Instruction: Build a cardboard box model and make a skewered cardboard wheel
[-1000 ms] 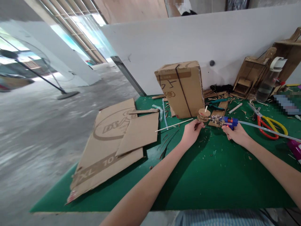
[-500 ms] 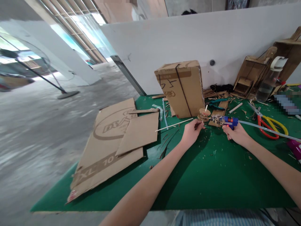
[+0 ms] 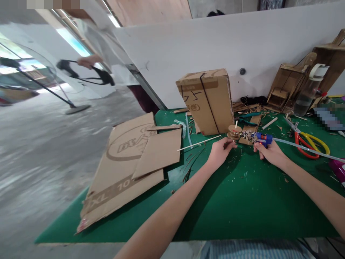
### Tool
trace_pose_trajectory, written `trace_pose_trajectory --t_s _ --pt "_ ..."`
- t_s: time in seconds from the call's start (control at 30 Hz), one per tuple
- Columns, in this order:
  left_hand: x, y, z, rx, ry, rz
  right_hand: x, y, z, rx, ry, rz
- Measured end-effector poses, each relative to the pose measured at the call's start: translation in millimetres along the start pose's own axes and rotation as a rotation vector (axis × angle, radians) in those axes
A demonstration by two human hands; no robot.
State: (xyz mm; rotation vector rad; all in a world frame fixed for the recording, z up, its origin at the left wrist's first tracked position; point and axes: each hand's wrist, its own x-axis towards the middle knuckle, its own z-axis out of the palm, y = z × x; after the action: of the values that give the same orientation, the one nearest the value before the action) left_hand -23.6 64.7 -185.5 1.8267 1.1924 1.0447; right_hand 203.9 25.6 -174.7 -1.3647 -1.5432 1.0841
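Note:
My right hand [image 3: 266, 151] is wrapped round the handle of a blue hot glue gun [image 3: 265, 139], its nozzle end covered in debris and pointing left. A long clear glue stick [image 3: 304, 146] trails from the gun's back. With closed fingers, my left hand [image 3: 222, 149] holds a small piece of round cardboard discs [image 3: 234, 130] with a short white stick [image 3: 236, 124] standing up from it. The nozzle is right at the discs; whether it touches them I cannot tell. Just left of that hand lies a thin wooden skewer [image 3: 199, 142].
A tall cardboard box [image 3: 207, 104] stands behind my hands. Flat cardboard sheets [image 3: 124, 151] lie at left on the green table [image 3: 242, 205]. Scissors [image 3: 309, 142], teal pliers [image 3: 248, 118] and a bottle [image 3: 306, 93] are at right. Beyond the table's left side a person's hand [image 3: 90, 61] carries a dark strapped object.
A person has come into view at the upper left, carrying a dark strapped object. My hands have barely moved; the glue gun stays at the discs.

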Motion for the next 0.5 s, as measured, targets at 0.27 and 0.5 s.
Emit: trace_pose_trajectory --t_s 0.27,0.5 --pt "0.1 -3.6 0.3 -0.018 -0.008 -0.003 2.2 6.6 1.8 0.009 0.023 0.075" --pt "0.9 -3.2 -0.8 0.015 -0.004 0.009 3.8 12.4 1.7 0.030 0.020 0.077"
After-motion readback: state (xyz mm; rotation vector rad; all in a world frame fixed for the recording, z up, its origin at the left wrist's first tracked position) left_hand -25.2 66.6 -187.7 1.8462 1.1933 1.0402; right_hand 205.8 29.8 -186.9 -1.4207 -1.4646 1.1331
